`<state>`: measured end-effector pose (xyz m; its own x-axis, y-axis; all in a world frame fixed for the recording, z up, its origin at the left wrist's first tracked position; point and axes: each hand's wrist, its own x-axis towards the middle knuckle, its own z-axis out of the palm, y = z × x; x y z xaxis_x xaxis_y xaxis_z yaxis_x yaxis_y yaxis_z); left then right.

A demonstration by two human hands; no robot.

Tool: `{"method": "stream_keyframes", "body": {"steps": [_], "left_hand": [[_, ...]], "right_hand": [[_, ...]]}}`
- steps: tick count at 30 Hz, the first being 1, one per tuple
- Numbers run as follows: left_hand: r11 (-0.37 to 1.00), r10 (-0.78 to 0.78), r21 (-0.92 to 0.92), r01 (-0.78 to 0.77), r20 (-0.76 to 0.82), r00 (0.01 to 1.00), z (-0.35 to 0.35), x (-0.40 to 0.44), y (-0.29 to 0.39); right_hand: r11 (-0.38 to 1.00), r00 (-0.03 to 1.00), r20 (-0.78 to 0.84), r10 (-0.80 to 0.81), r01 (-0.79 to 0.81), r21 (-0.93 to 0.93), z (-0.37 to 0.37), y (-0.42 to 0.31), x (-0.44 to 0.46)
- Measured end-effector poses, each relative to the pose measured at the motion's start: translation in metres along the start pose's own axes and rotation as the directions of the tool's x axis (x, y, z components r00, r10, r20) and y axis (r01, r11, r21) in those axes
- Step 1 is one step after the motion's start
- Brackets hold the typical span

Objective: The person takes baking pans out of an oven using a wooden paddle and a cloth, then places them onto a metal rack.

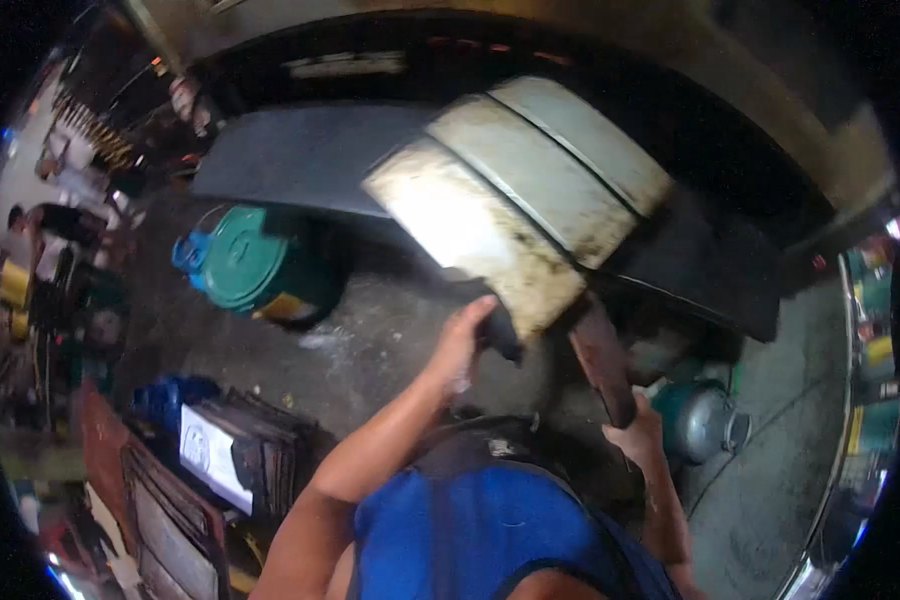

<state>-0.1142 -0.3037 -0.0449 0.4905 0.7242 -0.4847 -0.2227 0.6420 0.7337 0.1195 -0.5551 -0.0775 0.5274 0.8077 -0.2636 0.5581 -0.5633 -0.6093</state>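
Note:
Three pale rectangular panels [530,175], scorched brown along their edges, lie side by side at a slant in front of me. My left hand [462,340] is closed on a dark pad [500,325], which meets the near corner of the closest panel. My right hand [638,428] is wrapped round the near end of a flat, worn brown wooden handle [602,355]. This handle runs up towards the near right side of the panels; whether it joins them or passes beneath is hidden. Some of the view is smeared by motion.
A dark flat surface [290,155] extends behind the panels. A green lidded bin [240,260] stands left, a grey-green gas cylinder [698,420] right. Stacked dark trays [270,440] with a white sheet [210,455] sit lower left. Another person [60,225] is far left.

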Motion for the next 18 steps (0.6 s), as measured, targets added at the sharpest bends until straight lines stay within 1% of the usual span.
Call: {"method": "stream_keyframes", "body": {"steps": [1,2,3,4,5,6,7,8,10,11,12,13,14,15,16,18], "left_hand": [[0.999,-0.024,-0.028,0.026,0.072,0.997,-0.019,0.018,-0.01],[0.999,0.044,-0.014,-0.043,0.101,0.994,-0.025,0.019,-0.003],[0.998,-0.001,0.067,-0.01,0.15,0.989,-0.04,0.032,-0.004],[0.998,0.038,0.042,-0.045,0.156,0.987,-0.038,0.021,0.007],[0.988,0.094,0.126,-0.084,-0.074,0.993,-0.035,0.018,0.009],[0.99,0.081,0.121,-0.071,-0.076,0.994,-0.045,0.037,-0.003],[0.997,0.065,0.043,-0.064,-0.026,0.998,-0.046,0.03,0.003],[0.997,0.073,0.016,-0.073,0.005,0.997,-0.05,0.039,-0.009],[0.982,0.19,0.023,-0.19,-0.024,0.981,-0.044,0.016,-0.003],[0.978,0.204,0.073,-0.197,-0.104,0.973,-0.043,0.043,-0.028],[0.973,0.216,0.125,-0.196,-0.183,0.959,-0.041,0.068,-0.051],[0.954,0.27,0.215,-0.206,-0.328,0.905,-0.037,0.071,-0.061],[0.931,0.328,0.305,-0.2,-0.461,0.825,-0.036,0.073,-0.063],[0.92,0.386,0.022,-0.392,-0.239,0.891,-0.04,0.043,-0.045],[0.915,0.397,0.033,-0.402,-0.257,0.881,-0.041,0.031,-0.039],[0.928,0.31,-0.142,-0.344,-0.216,0.926,-0.049,0.012,-0.034]], "right_hand": [[1.0,1.0,0.0,-0.005,0.005,0.023,0.011,-0.006,-0.005],[0.999,1.0,0.0,-0.009,0.009,0.045,0.022,-0.011,-0.011],[0.99,0.999,-0.023,-0.045,0.048,0.131,0.032,-0.019,-0.013],[0.986,0.999,0.007,0.046,-0.046,0.158,0.036,-0.037,-0.016],[0.973,0.989,0.027,0.149,-0.151,0.172,0.037,-0.05,-0.024],[0.995,0.995,-0.087,-0.039,0.046,0.085,0.052,-0.013,-0.022],[0.995,0.996,-0.008,0.093,-0.093,-0.023,0.054,0.003,-0.019],[0.987,0.999,-0.034,0.038,-0.033,0.156,0.065,0.031,-0.021],[0.965,0.987,-0.024,0.16,-0.151,0.216,0.063,0.032,-0.015],[0.943,0.975,-0.018,0.223,-0.211,0.259,0.06,0.03,-0.012],[0.952,0.976,-0.012,0.216,-0.207,0.227,0.056,0.018,-0.014],[0.96,0.978,-0.007,0.208,-0.203,0.195,0.052,0.005,-0.016],[0.967,0.98,-0.001,0.201,-0.198,0.162,0.048,-0.008,-0.018],[0.974,0.981,0.009,0.193,-0.193,0.123,0.045,-0.016,-0.019],[0.984,0.989,0.001,0.146,-0.145,0.103,0.049,-0.008,-0.017],[0.997,0.999,-0.016,0.049,-0.048,0.063,0.055,0.008,-0.012]]}}
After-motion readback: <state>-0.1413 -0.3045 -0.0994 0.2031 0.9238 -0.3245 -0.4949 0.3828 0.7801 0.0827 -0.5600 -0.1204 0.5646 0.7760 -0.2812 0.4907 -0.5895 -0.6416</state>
